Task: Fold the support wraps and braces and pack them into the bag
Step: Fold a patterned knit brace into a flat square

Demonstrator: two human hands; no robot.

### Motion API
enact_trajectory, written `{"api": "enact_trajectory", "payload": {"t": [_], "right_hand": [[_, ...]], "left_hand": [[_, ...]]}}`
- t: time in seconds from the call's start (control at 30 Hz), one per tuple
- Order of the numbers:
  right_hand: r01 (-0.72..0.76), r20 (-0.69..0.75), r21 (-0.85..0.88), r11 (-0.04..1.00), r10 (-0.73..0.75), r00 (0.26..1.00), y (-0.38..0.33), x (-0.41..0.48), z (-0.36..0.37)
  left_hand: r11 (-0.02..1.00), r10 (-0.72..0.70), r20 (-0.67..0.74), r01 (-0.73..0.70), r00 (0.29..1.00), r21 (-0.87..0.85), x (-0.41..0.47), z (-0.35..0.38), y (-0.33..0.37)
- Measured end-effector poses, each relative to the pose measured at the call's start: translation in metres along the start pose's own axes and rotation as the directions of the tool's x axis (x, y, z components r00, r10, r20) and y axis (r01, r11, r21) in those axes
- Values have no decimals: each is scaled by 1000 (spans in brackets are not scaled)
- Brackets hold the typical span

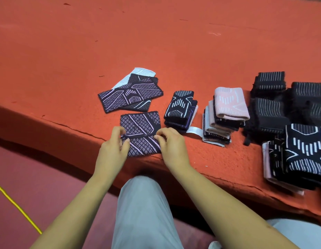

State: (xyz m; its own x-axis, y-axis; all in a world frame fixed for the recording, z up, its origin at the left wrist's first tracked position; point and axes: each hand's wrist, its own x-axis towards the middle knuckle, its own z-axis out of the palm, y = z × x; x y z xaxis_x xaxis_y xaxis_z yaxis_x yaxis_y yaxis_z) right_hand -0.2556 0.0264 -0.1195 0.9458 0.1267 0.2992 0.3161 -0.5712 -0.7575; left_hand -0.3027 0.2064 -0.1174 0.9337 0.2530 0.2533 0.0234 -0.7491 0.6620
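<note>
Orange-red felt covers the bench, cracked along its near edge. I see the left hand and right hand pinching the fold of a black-and-purple brace between them; folded stacks sit right of the right hand, maroon floor below.

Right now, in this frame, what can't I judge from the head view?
Bag: nowhere in the head view, so packing cannot be judged.
Patterned brace: its fold ends are covered by the left hand and right hand.
White brace: mostly under the unfolded dark braces.
Right stack: cut off by the frame's right edge, blurred at its base.
</note>
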Motion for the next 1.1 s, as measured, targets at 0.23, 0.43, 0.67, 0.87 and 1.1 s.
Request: {"api": "enact_trajectory", "payload": {"t": [0.23,0.43,0.67,0.87,1.1], "right_hand": [[159,107,-185,970,-141,984,10,-3,1],[430,407,-239,871,-312,859,22,-12,-29],[528,437,-292,797,-380,815,13,-2,-29],[499,409,-314,808,-359,839,13,0,-18],[446,305,-58,893,-409,860,8,-3,-39]], "left_hand": [[960,147,-64,-127,987,250,-3,4,-6],[874,407,107,-421,907,242,4,-4,-22],[800,480,274,-544,833,251,10,-8,-23],[800,446,269,-515,854,308,8,-8,-21],[940,334,256,-342,907,-14,7,-33,-15]]}}
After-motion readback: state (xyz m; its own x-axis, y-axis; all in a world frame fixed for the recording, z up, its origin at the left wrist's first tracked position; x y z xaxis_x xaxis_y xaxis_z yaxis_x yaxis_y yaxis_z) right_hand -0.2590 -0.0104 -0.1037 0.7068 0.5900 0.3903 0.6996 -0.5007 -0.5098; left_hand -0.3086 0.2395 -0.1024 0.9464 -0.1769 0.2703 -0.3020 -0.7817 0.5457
